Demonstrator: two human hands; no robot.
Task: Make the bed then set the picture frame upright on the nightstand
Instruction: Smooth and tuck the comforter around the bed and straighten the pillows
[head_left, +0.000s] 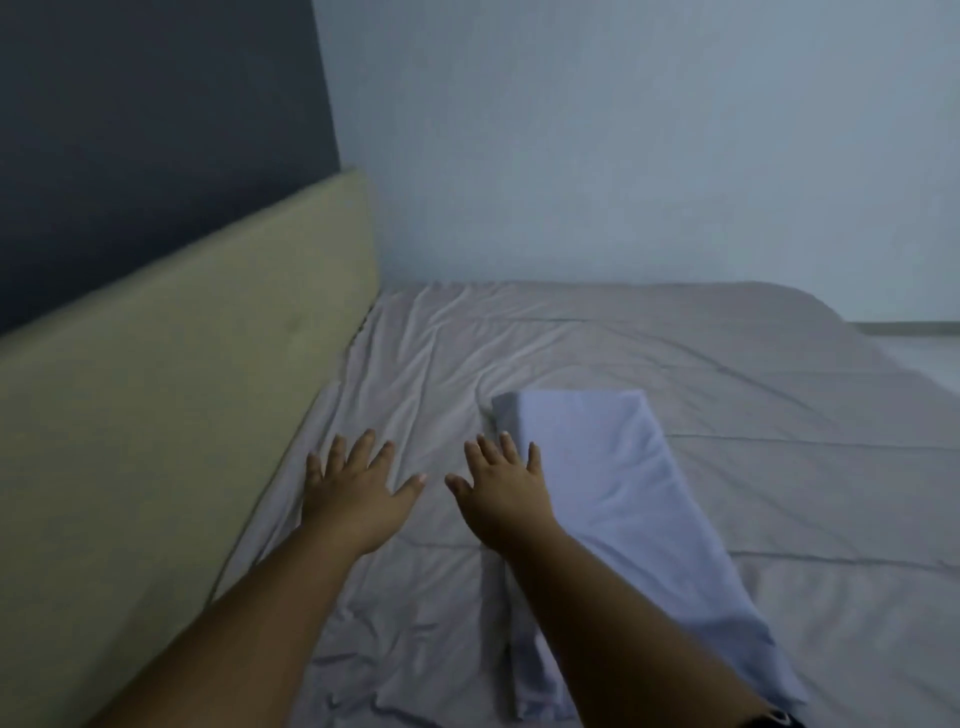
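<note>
Both hands, left (356, 488) and right (501, 486), lie spread flat on the wrinkled sheet (727, 395), grasping nothing.

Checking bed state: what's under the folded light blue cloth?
The folded light blue cloth lies on the wrinkled grey sheet, the right hand at its edge. Anything beneath the cloth is covered.
</note>
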